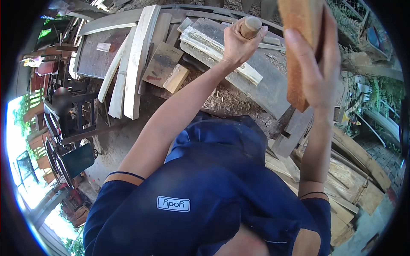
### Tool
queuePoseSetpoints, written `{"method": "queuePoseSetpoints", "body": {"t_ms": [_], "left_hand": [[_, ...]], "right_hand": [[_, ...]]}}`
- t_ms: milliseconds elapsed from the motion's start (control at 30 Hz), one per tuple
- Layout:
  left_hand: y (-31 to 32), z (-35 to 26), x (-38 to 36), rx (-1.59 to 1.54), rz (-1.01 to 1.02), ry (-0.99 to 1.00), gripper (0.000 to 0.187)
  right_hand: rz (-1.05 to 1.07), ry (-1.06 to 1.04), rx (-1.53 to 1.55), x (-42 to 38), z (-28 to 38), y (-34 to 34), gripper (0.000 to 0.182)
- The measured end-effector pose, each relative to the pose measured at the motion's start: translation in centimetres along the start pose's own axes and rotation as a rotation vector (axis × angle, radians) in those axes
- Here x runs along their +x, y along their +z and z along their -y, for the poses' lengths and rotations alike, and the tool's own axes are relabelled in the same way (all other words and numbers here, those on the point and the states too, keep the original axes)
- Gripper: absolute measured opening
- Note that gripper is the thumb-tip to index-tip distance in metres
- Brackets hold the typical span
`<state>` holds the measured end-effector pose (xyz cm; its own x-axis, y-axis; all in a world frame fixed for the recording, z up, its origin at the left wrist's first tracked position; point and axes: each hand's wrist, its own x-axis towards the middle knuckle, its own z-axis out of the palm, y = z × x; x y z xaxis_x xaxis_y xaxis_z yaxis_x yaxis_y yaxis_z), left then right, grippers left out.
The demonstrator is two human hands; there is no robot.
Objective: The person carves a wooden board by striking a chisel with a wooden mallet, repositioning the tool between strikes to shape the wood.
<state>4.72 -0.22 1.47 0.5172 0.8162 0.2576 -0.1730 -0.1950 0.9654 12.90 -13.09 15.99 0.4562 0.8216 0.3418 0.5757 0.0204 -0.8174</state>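
My left hand [242, 45] is closed round a short wooden handle [250, 27], whose round end faces up; whatever lies below it is hidden by the hand. Under and beside that hand lie a pale split board and a grey board [265, 91]. On the right, my right hand [318, 72] grips a thick reddish-brown wooden block [297, 81], raised close to the camera. The thumb lies on the block's near face, and the fingers go round its right side. The block's upper end runs out of the frame.
Long pale planks [139, 68] lean at the left of the bench, beside a stained square board [163, 64] and a small block [176, 78]. Wood shavings [226, 100] cover the ground. More boards [350, 179] are piled at the right. Chairs and furniture stand at far left.
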Motion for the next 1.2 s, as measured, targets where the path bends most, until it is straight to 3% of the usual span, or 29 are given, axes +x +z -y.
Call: {"method": "queuePoseSetpoints", "body": {"t_ms": [67,133,200,300,333,433,533,600,800,900,1067,1133,1200], "left_hand": [[-0.1,0.3,0.0,-0.127,-0.017,0.117,0.018],[-0.4,0.4,0.6,-0.273,-0.09,0.093,0.013],[-3.3,1.5,2.4,-0.232,-0.094,-0.039,0.01],[-5.5,1.7,4.8,-0.369,-0.296,-0.156,0.02],[-5.6,1.8,5.0,-0.398,-0.32,-0.096,0.025],[-5.4,0.9,4.8,-0.451,-0.26,-0.053,0.025],[-3.8,-0.1,4.0,-0.277,-0.264,-0.119,0.022],[-3.1,0.3,3.4,-0.288,-0.158,-0.06,0.024],[-1.8,1.2,1.9,-0.112,-0.115,-0.026,0.028],[-0.5,0.5,1.0,-0.032,-0.1,-0.047,0.025],[0.2,0.6,0.2,-0.067,-0.117,-0.014,0.02],[0.2,0.2,0.0,-0.166,-0.109,0.138,0.017],[0.4,-0.2,-0.2,-0.228,-0.118,0.061,0.016]], "right_hand": [[0.149,-0.028,-0.293,-0.9,-2.2,1.2,0.075],[0.262,0.075,-0.302,-1.4,-2.4,1.2,0.075],[0.227,0.088,-0.266,-1.8,-2.8,1.3,0.076],[0.146,0.123,-0.138,-3.0,-4.3,1.7,0.077],[0.094,0.133,-0.047,-3.2,-4.7,1.8,0.077],[0.093,0.214,0.002,-4.3,-5.1,1.5,0.078],[0.088,0.237,0.011,-4.5,-4.7,1.6,0.078],[0.08,0.259,0.011,-4.6,-4.8,1.5,0.079],[0.099,0.283,-0.006,-4.7,-5.5,1.4,0.079],[-0.004,-0.002,0.12,-2.2,-4.6,0.5,0.077],[-0.112,-0.088,0.105,0.3,-0.4,-0.2,0.07],[0.234,-0.051,-0.27,-0.1,-1.1,1.0,0.071],[0.317,0.028,-0.246,0.1,-1.3,0.8,0.072]]}}
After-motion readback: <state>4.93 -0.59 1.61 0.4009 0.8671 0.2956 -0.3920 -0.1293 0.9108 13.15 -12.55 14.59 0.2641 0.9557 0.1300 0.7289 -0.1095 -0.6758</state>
